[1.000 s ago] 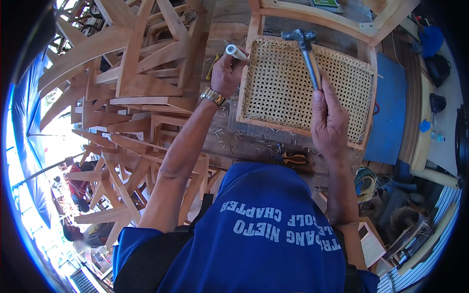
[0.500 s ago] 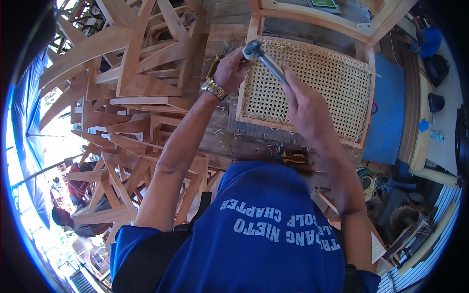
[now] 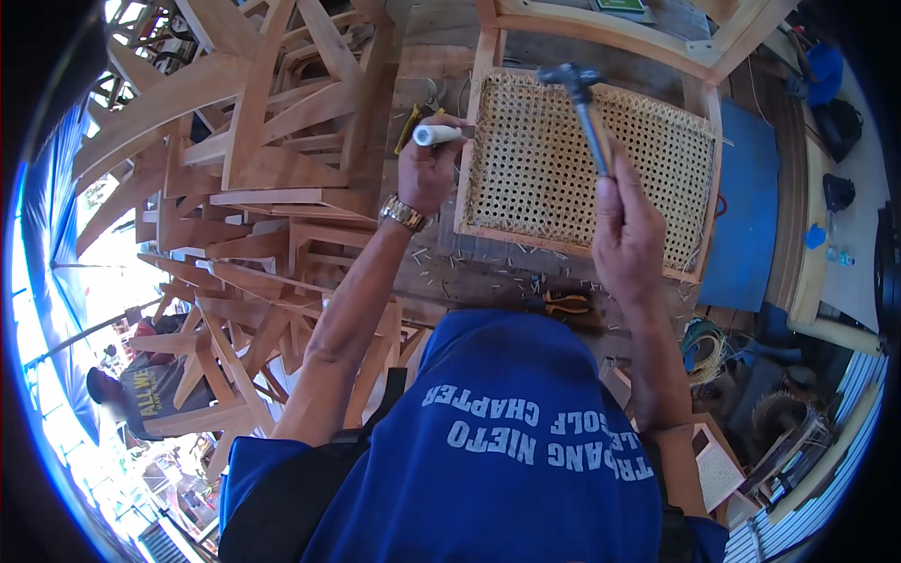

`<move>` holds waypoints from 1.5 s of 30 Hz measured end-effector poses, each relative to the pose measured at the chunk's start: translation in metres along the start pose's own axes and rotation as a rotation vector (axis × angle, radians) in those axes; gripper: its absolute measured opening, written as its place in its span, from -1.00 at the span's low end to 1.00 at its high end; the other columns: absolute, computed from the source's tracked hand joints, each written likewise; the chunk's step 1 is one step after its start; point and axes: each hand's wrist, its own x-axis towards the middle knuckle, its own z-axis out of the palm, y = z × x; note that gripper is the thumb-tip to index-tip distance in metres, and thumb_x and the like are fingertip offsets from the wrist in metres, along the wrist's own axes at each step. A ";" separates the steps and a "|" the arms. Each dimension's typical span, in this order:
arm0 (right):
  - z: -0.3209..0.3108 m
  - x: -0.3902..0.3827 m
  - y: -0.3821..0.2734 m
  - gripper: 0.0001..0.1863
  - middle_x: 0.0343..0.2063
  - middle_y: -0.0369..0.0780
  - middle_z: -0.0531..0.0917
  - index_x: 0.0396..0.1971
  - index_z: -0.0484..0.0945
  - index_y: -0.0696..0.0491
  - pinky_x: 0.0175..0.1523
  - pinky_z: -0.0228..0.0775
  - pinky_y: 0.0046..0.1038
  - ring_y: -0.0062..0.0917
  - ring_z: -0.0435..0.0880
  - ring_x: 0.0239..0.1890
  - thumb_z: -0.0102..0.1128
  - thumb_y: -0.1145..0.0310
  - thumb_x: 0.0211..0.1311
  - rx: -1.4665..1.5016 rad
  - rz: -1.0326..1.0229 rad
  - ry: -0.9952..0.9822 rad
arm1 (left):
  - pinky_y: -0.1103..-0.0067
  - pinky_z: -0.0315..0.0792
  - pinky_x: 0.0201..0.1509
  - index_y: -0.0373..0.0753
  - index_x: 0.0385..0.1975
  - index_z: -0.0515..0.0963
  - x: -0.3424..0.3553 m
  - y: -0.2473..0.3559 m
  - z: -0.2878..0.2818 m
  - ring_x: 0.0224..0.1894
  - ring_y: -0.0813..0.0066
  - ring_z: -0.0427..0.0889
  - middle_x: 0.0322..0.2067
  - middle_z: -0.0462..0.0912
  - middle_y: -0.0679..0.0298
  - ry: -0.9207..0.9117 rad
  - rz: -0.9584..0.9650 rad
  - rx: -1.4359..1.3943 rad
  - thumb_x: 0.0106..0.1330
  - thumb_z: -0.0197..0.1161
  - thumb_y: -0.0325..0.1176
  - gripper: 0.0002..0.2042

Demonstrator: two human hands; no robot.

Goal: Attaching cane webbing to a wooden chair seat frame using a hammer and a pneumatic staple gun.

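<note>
A wooden frame with a woven cane panel [image 3: 591, 169] lies on the plank work surface. My left hand [image 3: 430, 178], a metal watch at its wrist, is closed on a white-handled chisel [image 3: 437, 135] at the panel's left edge. The handle's round end faces up, and the tip is hard to make out by the wood. My right hand [image 3: 631, 230] grips the shaft of a hammer [image 3: 584, 103], whose head is raised over the upper part of the cane, apart from the chisel.
Orange-handled pliers [image 3: 567, 303] lie before me among cane scraps. Yellow-handled pliers [image 3: 410, 127] rest beyond my left hand. Unfinished wooden chair frames [image 3: 272, 169] are piled at left. A blue sheet [image 3: 741, 216] is right of the panel. Another person [image 3: 169, 389] is at lower left.
My right hand has lifted the hammer head away from the chisel, up and to the right. My left hand has shifted slightly left and nearer, exposing the chisel's white handle.
</note>
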 end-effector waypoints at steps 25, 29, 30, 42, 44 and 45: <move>-0.005 -0.002 -0.029 -0.49 -0.33 -0.11 0.76 0.47 0.42 0.05 -0.35 0.53 -0.50 -0.60 0.69 -0.46 0.12 0.48 0.58 0.077 -0.003 -0.042 | 0.53 0.59 -0.17 -0.18 -0.02 0.60 0.038 -0.010 -0.004 -0.26 0.56 0.71 -0.25 0.73 0.34 -0.273 0.102 0.198 0.39 0.39 -0.56 -0.77; 0.009 0.010 -0.033 -0.47 -0.27 -0.06 0.78 0.47 0.41 0.06 -0.34 0.57 -0.45 -0.49 0.75 -0.42 0.15 0.48 0.55 0.144 -0.196 0.080 | 0.37 0.61 -0.14 -0.20 -0.03 0.58 0.042 -0.004 -0.005 -0.22 0.16 0.72 -0.19 0.71 0.15 -0.308 0.150 0.291 0.37 0.40 -0.49 -0.77; 0.015 0.011 -0.031 -0.46 -0.26 -0.06 0.78 0.47 0.40 0.06 -0.34 0.58 -0.44 -0.45 0.76 -0.41 0.16 0.48 0.54 0.047 -0.105 -0.004 | 0.31 0.62 -0.12 -0.21 -0.03 0.56 0.042 -0.003 -0.005 -0.19 -0.01 0.72 -0.16 0.70 0.08 -0.321 0.165 0.309 0.36 0.40 -0.47 -0.76; 0.035 0.008 0.005 -0.47 -0.34 -0.08 0.73 0.46 0.42 -0.03 -0.38 0.60 -0.31 -0.32 0.72 -0.51 0.19 0.38 0.54 -0.251 -0.017 -0.170 | 0.38 0.61 -0.12 -0.19 0.06 0.59 0.041 -0.008 -0.005 -0.12 0.29 0.77 -0.09 0.74 0.17 -0.289 0.074 0.271 0.38 0.36 -0.52 -0.72; 0.024 0.000 0.005 -0.46 -0.35 -0.09 0.73 0.46 0.41 -0.04 -0.40 0.59 -0.29 -0.34 0.71 -0.53 0.19 0.37 0.54 -0.101 -0.022 -0.104 | 0.43 0.60 -0.13 -0.20 0.07 0.58 0.033 -0.005 -0.006 -0.09 0.51 0.76 -0.06 0.74 0.21 -0.285 -0.177 0.104 0.40 0.35 -0.53 -0.72; 0.018 -0.005 0.006 -0.45 -0.42 -0.14 0.69 0.49 0.40 -0.04 -0.41 0.56 -0.34 -0.46 0.65 -0.56 0.18 0.40 0.56 -0.101 -0.030 -0.058 | 0.51 0.61 -0.06 -0.22 0.06 0.56 0.030 -0.003 -0.006 -0.03 0.67 0.70 -0.06 0.74 0.26 -0.252 -0.255 0.101 0.44 0.30 -0.57 -0.75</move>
